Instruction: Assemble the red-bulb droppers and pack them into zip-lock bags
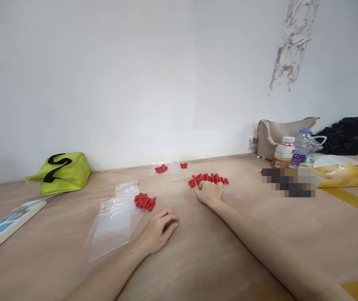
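My right hand [209, 192] is over a row of droppers with red rubber bulbs [208, 178], its fingers curled down among them; what they grip, if anything, is hidden. Thin clear tubes [229, 192] stick out from the bulbs on both sides of that hand. My left hand [160, 230] rests on the table, fingers loosely bent and thumb apart, holding nothing. Just beyond it lies a row of bare clear tubes [173, 196]. A heap of loose red bulbs [144, 201] is to their left, beside flat clear plastic bags [113, 225].
By the wall lies a clear bag [174, 168] with red bulbs and tubes. A power strip [9, 225] and a lime-green bag [66, 171] are at left. Bottles [284, 154], a yellow tissue pack [338, 174], a beige bag [268, 144] and a black pile [348, 136] stand right.
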Tool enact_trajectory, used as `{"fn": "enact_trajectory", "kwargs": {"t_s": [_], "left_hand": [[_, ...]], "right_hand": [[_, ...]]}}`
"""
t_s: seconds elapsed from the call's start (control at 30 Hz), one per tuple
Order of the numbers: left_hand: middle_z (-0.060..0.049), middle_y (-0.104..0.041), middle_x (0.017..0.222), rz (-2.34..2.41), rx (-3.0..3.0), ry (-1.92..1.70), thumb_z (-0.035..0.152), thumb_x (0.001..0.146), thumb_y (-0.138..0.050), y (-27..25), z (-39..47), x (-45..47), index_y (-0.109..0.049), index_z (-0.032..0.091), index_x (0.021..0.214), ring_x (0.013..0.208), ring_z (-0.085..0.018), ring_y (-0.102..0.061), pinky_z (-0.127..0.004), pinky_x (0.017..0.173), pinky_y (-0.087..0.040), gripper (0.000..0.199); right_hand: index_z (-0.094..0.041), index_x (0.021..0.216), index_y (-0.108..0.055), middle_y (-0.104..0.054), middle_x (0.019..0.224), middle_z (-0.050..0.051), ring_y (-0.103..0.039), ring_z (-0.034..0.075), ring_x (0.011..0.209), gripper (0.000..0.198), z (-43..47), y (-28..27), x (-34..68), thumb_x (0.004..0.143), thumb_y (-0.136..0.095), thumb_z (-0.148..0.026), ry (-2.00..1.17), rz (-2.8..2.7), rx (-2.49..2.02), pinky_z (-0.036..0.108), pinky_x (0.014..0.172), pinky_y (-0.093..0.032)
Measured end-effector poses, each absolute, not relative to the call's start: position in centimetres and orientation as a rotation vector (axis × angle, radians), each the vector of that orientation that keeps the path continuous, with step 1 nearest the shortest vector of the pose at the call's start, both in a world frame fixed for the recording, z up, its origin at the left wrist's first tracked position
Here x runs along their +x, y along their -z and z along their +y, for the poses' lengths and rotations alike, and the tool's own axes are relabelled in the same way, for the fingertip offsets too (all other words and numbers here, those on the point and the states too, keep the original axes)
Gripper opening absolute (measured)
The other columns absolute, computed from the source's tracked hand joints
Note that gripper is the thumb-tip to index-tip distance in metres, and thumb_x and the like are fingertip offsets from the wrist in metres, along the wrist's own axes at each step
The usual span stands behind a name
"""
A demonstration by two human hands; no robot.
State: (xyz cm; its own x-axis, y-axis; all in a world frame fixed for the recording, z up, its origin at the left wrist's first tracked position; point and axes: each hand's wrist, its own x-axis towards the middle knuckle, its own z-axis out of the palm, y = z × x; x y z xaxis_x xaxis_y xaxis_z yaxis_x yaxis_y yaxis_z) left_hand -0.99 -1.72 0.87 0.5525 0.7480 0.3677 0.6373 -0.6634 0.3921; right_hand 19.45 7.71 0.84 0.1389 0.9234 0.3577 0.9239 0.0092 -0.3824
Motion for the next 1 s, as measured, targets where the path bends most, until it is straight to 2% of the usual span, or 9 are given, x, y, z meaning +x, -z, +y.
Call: {"fn": "enact_trajectory", "kwargs": {"t_s": [0.43,0.63,0.8,1.0], "left_hand": [[-0.004,-0.056,0.089,1.186,2.569,-0.759,0.025,0.085,-0.042,-0.8,-1.7,-0.9,-0.058,0.021,0.092,0.084,-0.017,-0.053,-0.029,0.075,-0.042,0.018],[-0.004,-0.056,0.089,1.184,2.577,-0.758,0.024,0.085,-0.042,-0.9,-1.6,-0.9,-0.058,0.021,0.092,0.083,-0.017,-0.053,-0.029,0.074,-0.042,0.018],[-0.003,-0.056,0.088,1.194,2.589,-0.738,0.023,0.085,-0.043,-1.0,-1.6,-1.0,-0.058,0.021,0.092,0.082,-0.016,-0.053,-0.028,0.073,-0.042,0.016],[-0.003,-0.056,0.089,1.194,2.591,-0.72,0.021,0.085,-0.042,-1.0,-1.7,-0.9,-0.057,0.021,0.093,0.084,-0.017,-0.051,-0.028,0.075,-0.041,0.016]], "right_hand": [[-0.017,0.062,-0.06,-0.064,0.066,0.007,-0.057,0.02,0.067,0.035,7.5,-0.5,19.8,0.076,-0.042,-0.043,0.064,-1.847,-1.929,0.039,0.077,-0.022],[-0.018,0.07,-0.062,-0.066,0.076,0.007,-0.057,0.021,0.075,0.026,7.3,-1.1,18.5,0.076,-0.043,-0.036,0.142,-1.952,-1.737,0.039,0.076,-0.022],[-0.016,0.071,-0.064,-0.065,0.073,0.011,-0.058,0.022,0.073,0.027,7.9,-1.4,15.7,0.072,-0.047,-0.036,0.03,-2.032,-1.857,0.04,0.08,-0.022],[-0.014,0.079,-0.065,-0.066,0.083,0.014,-0.059,0.023,0.077,0.028,8.9,-2.1,14.4,0.07,-0.05,-0.036,-0.077,-2.043,-1.954,0.04,0.083,-0.023]]}}
